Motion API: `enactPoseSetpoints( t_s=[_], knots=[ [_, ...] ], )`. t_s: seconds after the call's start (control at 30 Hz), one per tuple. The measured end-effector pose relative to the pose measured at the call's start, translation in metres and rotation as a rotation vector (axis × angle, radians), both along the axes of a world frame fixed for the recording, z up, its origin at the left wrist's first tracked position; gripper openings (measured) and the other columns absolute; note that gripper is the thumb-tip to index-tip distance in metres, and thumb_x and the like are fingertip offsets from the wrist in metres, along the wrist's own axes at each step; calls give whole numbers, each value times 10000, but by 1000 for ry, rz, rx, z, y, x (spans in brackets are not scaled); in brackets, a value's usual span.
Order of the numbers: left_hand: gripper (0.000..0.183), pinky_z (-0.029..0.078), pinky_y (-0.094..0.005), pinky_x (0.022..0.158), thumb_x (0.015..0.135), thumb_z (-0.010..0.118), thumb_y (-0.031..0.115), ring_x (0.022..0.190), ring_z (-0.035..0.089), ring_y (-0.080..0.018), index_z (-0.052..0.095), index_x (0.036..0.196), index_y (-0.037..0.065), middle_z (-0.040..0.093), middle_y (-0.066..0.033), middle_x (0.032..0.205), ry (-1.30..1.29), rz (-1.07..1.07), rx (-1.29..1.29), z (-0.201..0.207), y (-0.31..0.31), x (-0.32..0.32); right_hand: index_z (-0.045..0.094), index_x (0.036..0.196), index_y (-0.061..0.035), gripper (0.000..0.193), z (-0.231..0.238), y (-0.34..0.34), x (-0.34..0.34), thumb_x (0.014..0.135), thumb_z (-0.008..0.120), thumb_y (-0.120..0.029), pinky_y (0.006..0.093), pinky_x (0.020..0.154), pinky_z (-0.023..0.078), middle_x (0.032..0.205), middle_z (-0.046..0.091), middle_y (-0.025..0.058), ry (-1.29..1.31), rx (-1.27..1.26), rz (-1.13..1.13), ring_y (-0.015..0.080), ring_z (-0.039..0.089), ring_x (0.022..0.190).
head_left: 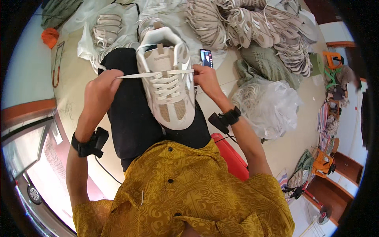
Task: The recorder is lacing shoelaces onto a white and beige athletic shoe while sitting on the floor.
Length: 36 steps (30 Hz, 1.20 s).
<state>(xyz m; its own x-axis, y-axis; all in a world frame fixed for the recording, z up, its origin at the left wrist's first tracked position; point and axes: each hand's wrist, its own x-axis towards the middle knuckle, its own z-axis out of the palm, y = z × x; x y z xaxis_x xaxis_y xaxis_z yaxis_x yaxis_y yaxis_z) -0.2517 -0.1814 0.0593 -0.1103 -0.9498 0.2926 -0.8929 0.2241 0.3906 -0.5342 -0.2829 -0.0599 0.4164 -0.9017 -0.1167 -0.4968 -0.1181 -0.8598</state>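
A beige and white sneaker [173, 112] rests across my black-trousered thighs, its toe pointing toward me. Flat cream shoelaces [167, 85] criss-cross down its tongue. My left hand [103, 85] pinches one lace end, drawn out taut to the left of the shoe. On the other side, my right hand [206, 77] is closed on the other lace end, close by the shoe's collar. The two ends stretch nearly level across the top of the lacing. Each wrist wears a black strapped device.
Piles of similar shoe uppers [252, 25] lie at the far right, with more on plastic at the far left. A lit phone [206, 58] sits beyond my right hand. A clear plastic bag [272, 106] and a red stool [233, 158] are on the right.
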Motion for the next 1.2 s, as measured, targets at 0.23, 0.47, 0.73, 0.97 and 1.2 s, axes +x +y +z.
enactPoseSetpoints(
  t_s=[0.23,0.47,0.73,0.97,1.2],
  knots=[
    [132,490,-343,646,803,573,47,770,607,-305,598,932,51,617,-115,872,-21,33,61,7,12,2,594,703,-28,115,10,13,-4,672,572,-136,392,532,440,622,567,173,-44,74,-35,338,569,581],
    [151,486,-348,660,823,553,34,797,607,-318,593,967,50,615,-134,902,-133,123,52,11,18,33,591,694,-26,172,-2,16,-11,685,582,-197,399,547,435,639,570,168,-23,35,-41,340,562,597],
    [192,489,-367,667,840,522,45,820,607,-327,578,1023,65,619,-130,950,-292,249,139,2,43,68,597,676,-11,180,8,23,-12,693,604,-190,324,499,426,572,567,99,-158,122,-131,230,560,499],
    [180,495,-370,673,854,525,94,818,612,-322,560,1027,54,618,-128,978,-395,291,233,-11,61,91,628,703,-20,137,-6,25,-38,765,631,-142,214,431,365,527,521,0,-29,121,-97,61,477,465],
    [155,506,-337,588,864,538,135,738,632,-267,551,1009,81,624,-96,892,-529,253,241,-29,74,101,644,749,-22,105,-5,14,-89,758,624,-124,204,432,386,553,552,15,76,218,-252,60,500,473]
  ],
)
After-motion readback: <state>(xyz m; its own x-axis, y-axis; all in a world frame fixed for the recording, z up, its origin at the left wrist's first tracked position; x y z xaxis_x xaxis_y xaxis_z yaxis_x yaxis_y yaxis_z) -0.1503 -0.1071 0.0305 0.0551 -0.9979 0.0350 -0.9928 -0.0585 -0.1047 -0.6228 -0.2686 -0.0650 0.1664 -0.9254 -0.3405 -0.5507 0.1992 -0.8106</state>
